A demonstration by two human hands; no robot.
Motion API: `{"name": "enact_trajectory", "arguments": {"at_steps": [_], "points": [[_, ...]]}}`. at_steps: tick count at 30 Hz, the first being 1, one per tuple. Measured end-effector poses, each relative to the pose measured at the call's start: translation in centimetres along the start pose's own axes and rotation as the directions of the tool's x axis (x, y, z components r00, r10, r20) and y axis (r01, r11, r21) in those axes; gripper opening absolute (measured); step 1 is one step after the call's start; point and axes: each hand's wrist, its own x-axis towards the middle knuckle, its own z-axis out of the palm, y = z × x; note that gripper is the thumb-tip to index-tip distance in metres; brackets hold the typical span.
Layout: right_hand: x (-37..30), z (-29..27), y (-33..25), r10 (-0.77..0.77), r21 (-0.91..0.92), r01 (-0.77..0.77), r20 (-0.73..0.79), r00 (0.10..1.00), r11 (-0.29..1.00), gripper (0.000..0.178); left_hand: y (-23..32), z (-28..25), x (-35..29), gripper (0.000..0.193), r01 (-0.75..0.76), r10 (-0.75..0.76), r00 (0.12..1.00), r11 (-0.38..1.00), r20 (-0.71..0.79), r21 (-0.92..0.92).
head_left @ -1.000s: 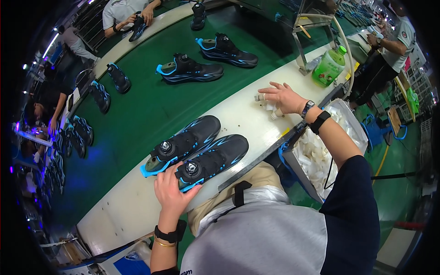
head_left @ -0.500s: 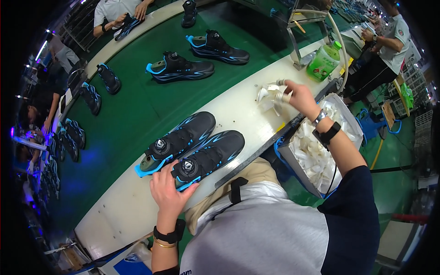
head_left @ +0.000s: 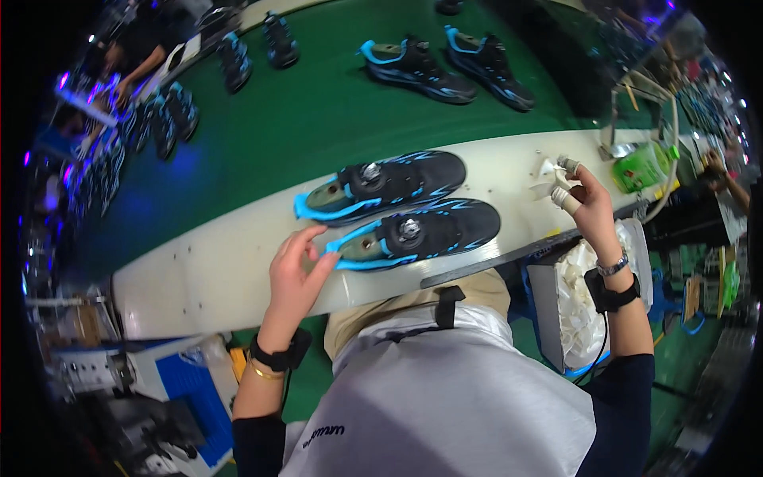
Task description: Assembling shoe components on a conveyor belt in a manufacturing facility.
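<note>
Two black and blue sneakers lie side by side on the pale bench, toes to the right: the far sneaker [head_left: 429,173] and the near sneaker [head_left: 457,226]. Each has a round dial on its tongue and an olive insert in its collar. My left hand [head_left: 292,274] is at the near sneaker's blue heel, thumb and fingers apart; whether the tips touch it I cannot tell. Over the bench to the right, my right hand [head_left: 594,208] pinches a crumpled white scrap [head_left: 545,180], paper or thin plastic. Pale covers sit on its thumb and forefinger.
A box of white scraps [head_left: 579,306] stands below the bench edge at right. Beyond it on the bench lies a green bottle [head_left: 642,168]. More sneakers [head_left: 417,71] ride on the green belt [head_left: 310,103]. A person's arm [head_left: 143,70] shows at far left.
My view has swung right. My left hand has come off the near sneaker's collar to its heel, with fingers spread. The right hand still holds white scrap.
</note>
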Motion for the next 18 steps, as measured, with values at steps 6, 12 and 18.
{"name": "enact_trajectory", "arguments": {"at_steps": [6, 12, 18], "points": [[-0.7, 12.2, -12.2, -0.513, 0.345, 0.406, 0.321, 0.796, 0.846, 0.053, -1.7, 0.7, -0.6, 0.020, 0.112, -0.080, 0.989, 0.954, 0.124, -0.279], [-1.4, 21.1, -13.9, -0.772, 0.098, 0.783, 0.279, 0.571, 0.614, 0.032, -2.2, 1.6, -1.0, 0.019, 0.266, -0.175, 0.963, 0.753, 0.207, -0.602], [-2.0, 22.0, -13.5, -0.773, -0.200, 0.860, 0.376, 0.511, 0.470, 0.029, -1.2, 2.2, -1.1, 0.020, 0.301, -0.236, 0.954, 0.737, 0.186, -0.606]]}}
